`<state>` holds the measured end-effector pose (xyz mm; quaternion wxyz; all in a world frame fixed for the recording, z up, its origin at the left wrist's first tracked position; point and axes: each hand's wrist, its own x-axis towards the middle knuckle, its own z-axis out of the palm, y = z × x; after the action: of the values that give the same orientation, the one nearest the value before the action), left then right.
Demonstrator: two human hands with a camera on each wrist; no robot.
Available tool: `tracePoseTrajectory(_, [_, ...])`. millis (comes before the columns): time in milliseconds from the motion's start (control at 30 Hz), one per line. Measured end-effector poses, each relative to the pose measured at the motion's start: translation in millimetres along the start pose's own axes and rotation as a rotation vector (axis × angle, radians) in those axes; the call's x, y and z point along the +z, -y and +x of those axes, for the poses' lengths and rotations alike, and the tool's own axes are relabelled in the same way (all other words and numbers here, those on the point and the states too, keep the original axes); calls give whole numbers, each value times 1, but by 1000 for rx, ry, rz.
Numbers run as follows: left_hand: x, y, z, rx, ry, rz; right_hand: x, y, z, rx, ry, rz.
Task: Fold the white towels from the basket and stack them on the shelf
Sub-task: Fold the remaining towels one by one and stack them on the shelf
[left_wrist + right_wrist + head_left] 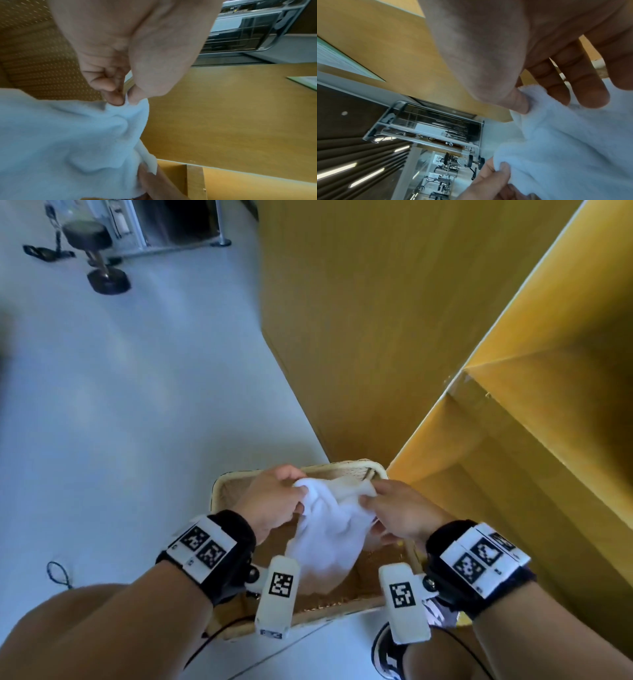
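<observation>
A crumpled white towel (pixel 329 529) hangs above a woven basket (pixel 236 477) on the floor. My left hand (pixel 274 505) pinches its top left edge between thumb and curled fingers; the left wrist view shows that pinch on the towel (pixel 68 135) under my left hand (pixel 126 100). My right hand (pixel 394 508) pinches the top right edge. In the right wrist view its thumb presses the towel (pixel 573 142) against the fingers (pixel 559 94). The wooden shelf (pixel 513 440) rises just right of the basket.
A wooden panel (pixel 359 320) stands behind the basket. Pale floor (pixel 120 405) spreads to the left, with a black stool (pixel 99 254) and a metal cart (pixel 428 128) far off. My shoe (pixel 387 648) is by the basket's near right corner.
</observation>
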<state>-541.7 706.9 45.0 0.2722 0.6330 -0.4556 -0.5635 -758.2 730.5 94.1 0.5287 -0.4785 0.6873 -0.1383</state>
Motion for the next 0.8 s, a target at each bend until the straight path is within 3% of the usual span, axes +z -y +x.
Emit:
tracePoseTrajectory(100, [-2,-4,-1,115,-1,45,-3,-4,-3,-37,-49,-76])
tracePoseTrajectory(233, [0,-26,1,265,-52,-3,-11,0,4,-106,-54,-362])
tracePoseTrajectory(433, [6,-43,12,384,-132,-93,-19,-5,20,-115,-23,-404])
tracePoseTrajectory(600, [17,-51,18,487,-22,-92,-16,-21,26,-115,18,-626])
tracePoseTrajectory(800, [23,-51,17,580,104,-59,-25,-27,28,-88,-15,-610])
